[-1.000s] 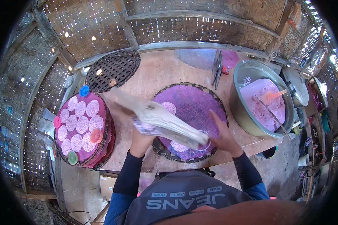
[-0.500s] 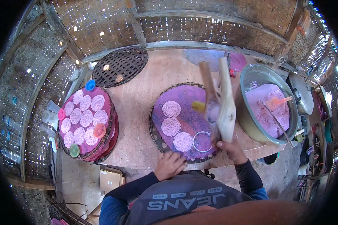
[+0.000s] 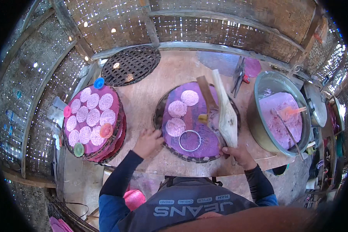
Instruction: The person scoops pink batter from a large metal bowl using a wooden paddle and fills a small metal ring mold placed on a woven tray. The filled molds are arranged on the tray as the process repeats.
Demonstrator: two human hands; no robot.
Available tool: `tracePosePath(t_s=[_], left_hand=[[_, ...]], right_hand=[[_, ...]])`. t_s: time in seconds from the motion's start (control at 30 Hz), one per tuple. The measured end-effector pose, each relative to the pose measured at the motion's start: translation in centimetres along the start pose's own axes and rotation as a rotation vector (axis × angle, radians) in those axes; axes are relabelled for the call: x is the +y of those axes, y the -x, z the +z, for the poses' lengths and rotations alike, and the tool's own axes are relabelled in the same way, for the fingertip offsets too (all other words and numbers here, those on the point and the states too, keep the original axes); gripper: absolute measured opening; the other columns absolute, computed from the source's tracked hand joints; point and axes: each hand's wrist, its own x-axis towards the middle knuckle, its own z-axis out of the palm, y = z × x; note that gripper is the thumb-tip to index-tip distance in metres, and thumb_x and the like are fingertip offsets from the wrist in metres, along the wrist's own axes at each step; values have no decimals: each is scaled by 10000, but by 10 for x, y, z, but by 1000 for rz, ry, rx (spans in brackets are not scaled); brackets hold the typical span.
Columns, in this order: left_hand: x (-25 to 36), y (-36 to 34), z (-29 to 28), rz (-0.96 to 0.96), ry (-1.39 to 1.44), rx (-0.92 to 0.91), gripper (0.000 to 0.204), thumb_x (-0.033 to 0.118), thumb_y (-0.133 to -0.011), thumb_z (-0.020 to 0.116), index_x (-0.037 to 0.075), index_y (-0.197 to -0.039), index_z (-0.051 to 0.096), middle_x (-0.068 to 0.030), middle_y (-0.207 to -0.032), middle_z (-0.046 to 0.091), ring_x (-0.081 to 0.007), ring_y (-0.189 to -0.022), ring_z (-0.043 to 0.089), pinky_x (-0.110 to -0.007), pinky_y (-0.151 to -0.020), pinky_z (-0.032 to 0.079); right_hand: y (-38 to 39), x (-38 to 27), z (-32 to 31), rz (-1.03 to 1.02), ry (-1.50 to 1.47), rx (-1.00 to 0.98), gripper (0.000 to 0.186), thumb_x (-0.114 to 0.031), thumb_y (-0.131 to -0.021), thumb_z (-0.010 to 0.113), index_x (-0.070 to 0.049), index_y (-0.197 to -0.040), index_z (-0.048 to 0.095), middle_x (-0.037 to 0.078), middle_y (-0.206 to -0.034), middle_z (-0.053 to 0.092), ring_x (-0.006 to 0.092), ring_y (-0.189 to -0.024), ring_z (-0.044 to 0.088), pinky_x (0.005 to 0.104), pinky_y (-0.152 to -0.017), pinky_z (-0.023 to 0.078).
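Right hand (image 3: 237, 153) closed on a wooden press (image 3: 227, 118) at the tray's (image 3: 209, 138) three o'clock.
Left hand (image 3: 148, 143) loosely open, empty, beside eight o'clock; ring (image 3: 190, 150) near six, pink discs (image 3: 177, 109) from eight to eleven.

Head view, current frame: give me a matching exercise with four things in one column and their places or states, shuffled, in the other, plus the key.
1. right hand
2. white ring
3. orange scoop
4. blue plastic piece

A. inside the basin on the right
B. at the far edge of the tray stack on the left
C. gripping the wooden tool
D. lying on the middle tray

Pairs: 1-C, 2-D, 3-A, 4-B
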Motion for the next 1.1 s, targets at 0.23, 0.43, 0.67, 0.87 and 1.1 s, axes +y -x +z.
tracePosePath(t_s=[0.23,0.43,0.67,0.87,1.1], left_hand=[[-2,-88,-52,-481,1220,657,435,304,-842,568,77,-1207,502,-70,-1083,544,-277,-1087,472,-438,-916,378],[-31,-126,-93,196,2663,747,618,549,-886,420,67,-1271,467,-60,-1078,553,-308,-1096,490,-449,-951,383],[-22,-117,-45,271,2681,641,399,485,-881,441,123,-1024,529,-7,-878,502,-235,-944,475,-415,-826,413],[-18,-101,-2,28,2869,753,274,376,-859,444,117,-812,518,-9,-736,464,-211,-806,461,-358,-759,393],[-26,-95,2,160,2845,686,263,337,-864,440,118,-729,496,-5,-662,453,-177,-703,441,-336,-711,391]], right_hand=[[-17,-45,17,118,199,-220,409,-186,-792,689,-9,-1127,534,-4,-909,570,76,-770,509,221,-664,422],[-46,-61,3,175,218,-382,554,-452,-869,578,-17,-1202,495,10,-924,563,100,-790,520,252,-697,444],[-83,-60,12,496,130,-533,693,-631,-909,265,-36,-1164,513,44,-857,571,117,-766,554,248,-680,459],[-96,-47,20,494,340,-476,730,-671,-887,269,-35,-1093,560,50,-787,569,132,-693,555,281,-630,454],[-100,-29,22,333,642,-354,792,-692,-864,311,30,-903,634,95,-705,598,173,-637,566,324,-586,446]])
